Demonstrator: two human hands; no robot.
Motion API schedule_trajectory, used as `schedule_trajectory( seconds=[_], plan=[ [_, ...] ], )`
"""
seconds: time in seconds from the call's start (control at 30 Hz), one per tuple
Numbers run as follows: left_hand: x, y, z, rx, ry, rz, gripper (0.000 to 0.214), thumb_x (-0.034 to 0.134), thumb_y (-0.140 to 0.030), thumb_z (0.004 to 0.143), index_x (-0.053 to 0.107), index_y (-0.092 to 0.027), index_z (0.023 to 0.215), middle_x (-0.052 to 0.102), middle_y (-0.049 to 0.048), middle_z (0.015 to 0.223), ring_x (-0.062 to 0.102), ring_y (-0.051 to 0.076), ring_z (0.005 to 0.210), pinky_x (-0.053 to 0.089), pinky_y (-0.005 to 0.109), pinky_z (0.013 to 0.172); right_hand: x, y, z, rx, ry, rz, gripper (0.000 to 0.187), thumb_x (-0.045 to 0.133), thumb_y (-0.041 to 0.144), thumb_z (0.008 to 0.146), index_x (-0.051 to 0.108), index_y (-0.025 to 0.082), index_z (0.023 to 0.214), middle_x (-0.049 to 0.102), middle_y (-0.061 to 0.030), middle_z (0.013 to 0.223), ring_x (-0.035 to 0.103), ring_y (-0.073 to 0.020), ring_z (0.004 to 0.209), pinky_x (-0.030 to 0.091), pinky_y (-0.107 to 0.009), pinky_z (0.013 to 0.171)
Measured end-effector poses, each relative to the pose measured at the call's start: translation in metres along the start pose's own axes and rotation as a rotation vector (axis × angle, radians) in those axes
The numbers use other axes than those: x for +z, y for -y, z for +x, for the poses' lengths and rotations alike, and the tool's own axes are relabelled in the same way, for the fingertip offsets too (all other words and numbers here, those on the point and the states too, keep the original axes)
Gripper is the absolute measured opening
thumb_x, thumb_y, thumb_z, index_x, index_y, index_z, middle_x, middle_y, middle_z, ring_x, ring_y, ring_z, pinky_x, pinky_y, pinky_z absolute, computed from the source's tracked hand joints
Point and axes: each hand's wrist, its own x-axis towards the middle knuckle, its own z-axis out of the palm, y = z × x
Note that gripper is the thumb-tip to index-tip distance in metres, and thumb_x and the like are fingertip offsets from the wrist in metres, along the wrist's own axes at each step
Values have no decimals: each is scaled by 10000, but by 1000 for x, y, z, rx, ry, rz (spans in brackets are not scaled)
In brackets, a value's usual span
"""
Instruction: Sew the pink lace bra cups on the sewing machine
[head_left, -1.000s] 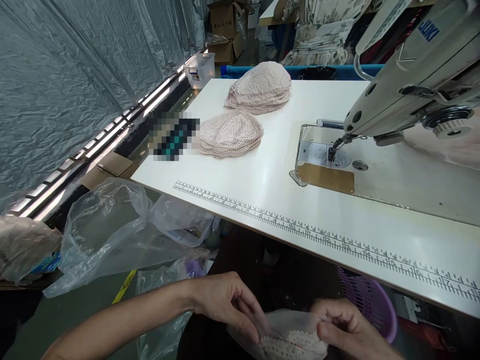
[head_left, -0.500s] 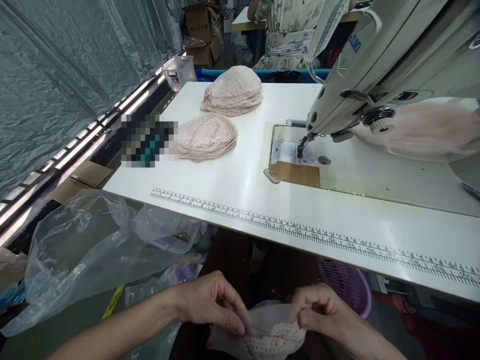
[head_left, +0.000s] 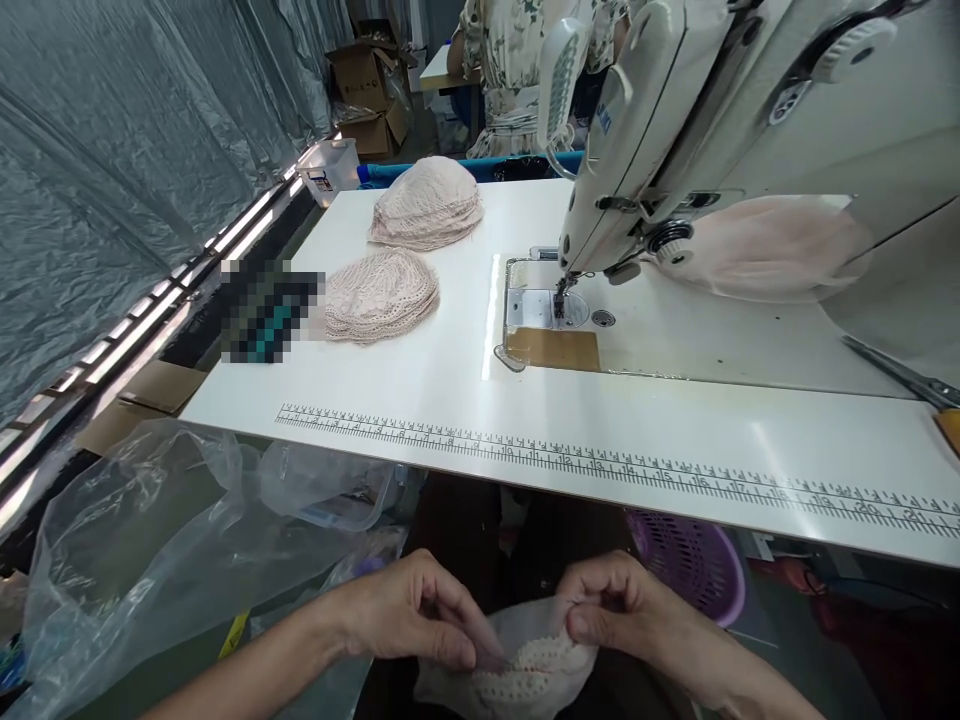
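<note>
Below the table's front edge, my left hand (head_left: 409, 612) and my right hand (head_left: 619, 610) both pinch a pale pink lace piece (head_left: 517, 670) with a scalloped, holed edge. The fingers of each hand are closed on its upper edge, with the thumbs close together. The piece sits low over my lap. Two stacks of similar pink lace pieces lie on the white sewing table (head_left: 465, 385): a nearer stack (head_left: 382, 293) and a farther stack (head_left: 427, 202). The sewing machine (head_left: 720, 110) stands to the right, its needle (head_left: 559, 300) over the metal plate.
A printed ruler (head_left: 600, 465) runs along the table's front edge. Clear plastic bags (head_left: 172, 530) lie at the lower left, a purple basket (head_left: 690, 560) under the table. Scissors (head_left: 900, 375) rest at the far right. Pink fabric (head_left: 765, 245) lies behind the machine. A person in a patterned dress (head_left: 517, 60) stands beyond.
The view has swung to the right, so the table and machine sit further left in the picture. Both hands keep hold of the lace piece and have drawn slightly closer together.
</note>
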Motion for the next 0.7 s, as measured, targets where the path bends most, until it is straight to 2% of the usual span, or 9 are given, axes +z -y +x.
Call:
schedule_trajectory(
  seconds=[0.13,0.27,0.43,0.5,0.57,0.63,0.7],
  plan=[
    [7,-6,10,-37,-26,-19,466,853,-479,578,771,-182,927,744,42,811,676,152,739,527,239,745,5,6,2,30,-2,16,280,791,421,727,754,145,755,657,1,620,570,-91,569,433,-210,599],
    [13,-11,18,-39,-123,55,344,857,-409,591,785,-169,825,677,4,621,564,83,561,467,181,608,8,12,0,8,-33,-42,339,760,462,753,732,125,768,606,14,620,515,-81,579,388,-198,587],
    [11,-15,18,-13,-165,79,310,845,-403,605,790,-163,794,619,-6,547,483,67,518,399,172,561,8,10,-3,-48,30,3,389,772,389,756,604,185,1042,575,43,724,499,-87,634,387,-205,629],
    [8,-16,16,-18,-174,70,327,845,-422,598,790,-163,789,621,-1,555,487,74,525,396,182,564,8,6,-2,-64,26,-13,430,787,335,733,554,212,1073,586,30,809,514,-108,700,401,-221,660],
    [7,-17,14,-23,-185,63,338,846,-432,593,789,-160,786,625,3,566,490,78,527,394,188,564,8,4,0,-89,-10,-78,360,761,336,749,554,206,1013,574,20,833,505,-121,736,397,-225,664],
    [6,-18,13,-21,-200,61,343,842,-439,595,787,-155,780,630,7,578,492,81,530,394,190,562,7,1,2,-110,-73,-174,256,698,383,798,563,193,902,545,26,772,473,-119,704,371,-220,630],
    [8,-19,12,-13,-223,76,342,836,-445,599,784,-151,766,634,11,586,502,87,539,399,194,565,7,-1,2,-108,-133,-278,262,623,438,843,560,186,809,493,39,688,417,-110,632,326,-219,573]
  ],
)
